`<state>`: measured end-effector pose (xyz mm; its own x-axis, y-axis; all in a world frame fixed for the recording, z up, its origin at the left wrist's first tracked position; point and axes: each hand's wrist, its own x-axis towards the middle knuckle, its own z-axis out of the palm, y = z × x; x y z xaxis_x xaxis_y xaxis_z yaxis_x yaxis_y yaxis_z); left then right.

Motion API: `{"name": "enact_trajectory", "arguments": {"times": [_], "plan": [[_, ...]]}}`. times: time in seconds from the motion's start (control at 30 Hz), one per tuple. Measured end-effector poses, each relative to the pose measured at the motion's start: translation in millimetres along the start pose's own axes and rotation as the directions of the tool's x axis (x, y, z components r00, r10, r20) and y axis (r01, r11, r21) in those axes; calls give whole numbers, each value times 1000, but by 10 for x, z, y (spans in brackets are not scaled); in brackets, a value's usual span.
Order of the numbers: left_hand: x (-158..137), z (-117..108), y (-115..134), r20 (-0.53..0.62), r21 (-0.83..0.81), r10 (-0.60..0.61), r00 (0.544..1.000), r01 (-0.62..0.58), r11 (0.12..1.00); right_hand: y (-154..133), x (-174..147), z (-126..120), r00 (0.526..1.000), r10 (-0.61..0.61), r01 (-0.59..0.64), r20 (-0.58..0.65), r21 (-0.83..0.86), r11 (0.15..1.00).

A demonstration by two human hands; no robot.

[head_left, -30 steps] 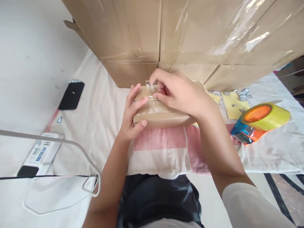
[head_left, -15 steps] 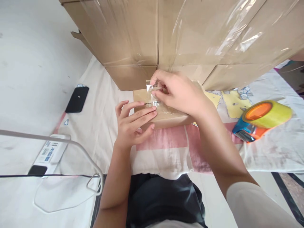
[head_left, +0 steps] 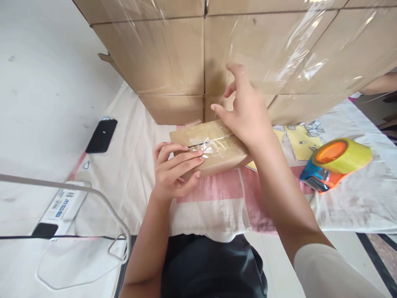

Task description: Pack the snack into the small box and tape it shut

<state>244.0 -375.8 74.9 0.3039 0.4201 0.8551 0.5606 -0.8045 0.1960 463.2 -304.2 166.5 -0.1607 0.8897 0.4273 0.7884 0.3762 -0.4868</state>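
A small cardboard parcel [head_left: 217,147] with clear tape across its top seam lies on a patterned cloth [head_left: 136,165] in front of me. My left hand [head_left: 173,171] presses its fingers flat on the parcel's near left corner. My right hand [head_left: 246,111] hovers just above the parcel's far right side, fingers spread, holding nothing that I can make out.
Large cardboard boxes [head_left: 173,54] wrapped in clear film stand stacked right behind the parcel. A tape dispenser [head_left: 335,163] with a yellow roll lies on the cloth at the right. A black phone [head_left: 101,135] and a power strip [head_left: 58,207] lie at the left.
My right hand has let go of the tape end and lifted off the parcel, fingers spreading. My left hand has shifted from gripping the parcel's edge to pressing flat on its top.
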Motion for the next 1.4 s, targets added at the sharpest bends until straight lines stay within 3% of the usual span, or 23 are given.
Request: {"name": "enact_trajectory", "arguments": {"times": [0.1,0.2,0.3,0.47,0.57,0.67,0.73,0.83,0.93,1.03,1.17,1.27,1.4], "plan": [[-2,12,30,-8,-14,5,1000,-5,1000,38,11,-48,984,-138,126,111,102,987],[-12,17,49,-2,8,-13,1000,13,1000,11,-16,-22,892,-343,283,295,228,932],[-15,16,59,8,31,-19,1000,19,999,-40,-37,32,832,-382,307,403,240,921],[-4,28,72,7,3,-3,1000,3,1000,-139,-61,48,849,-281,217,447,191,957],[3,43,92,-10,33,22,1000,-22,999,-137,-74,95,892,-151,133,427,71,989],[13,40,116,-21,69,43,999,-42,997,-34,-59,159,971,28,-6,237,-93,996],[17,21,123,-9,76,49,999,-48,996,79,-45,125,989,122,-110,84,-138,984],[6,-9,99,5,69,58,998,-58,996,282,-102,-132,959,284,-282,4,-121,952],[-19,-5,41,-21,47,-14,1000,15,999,547,-338,-566,907,403,-416,-124,-107,903],[-32,17,-12,5,6,-76,997,76,997,931,-700,-1036,827,476,-542,-300,-200,816],[-38,17,-64,-8,5,-56,998,56,998,1560,-1003,-1566,768,518,-634,-377,-331,699],[-78,10,-129,-111,-5,-66,992,66,998,1942,-914,-1780,765,574,-643,-291,-340,686],[-210,35,-281,-239,-97,-102,966,80,992,2167,-601,-1720,797,601,-572,-60,-391,720]]}}
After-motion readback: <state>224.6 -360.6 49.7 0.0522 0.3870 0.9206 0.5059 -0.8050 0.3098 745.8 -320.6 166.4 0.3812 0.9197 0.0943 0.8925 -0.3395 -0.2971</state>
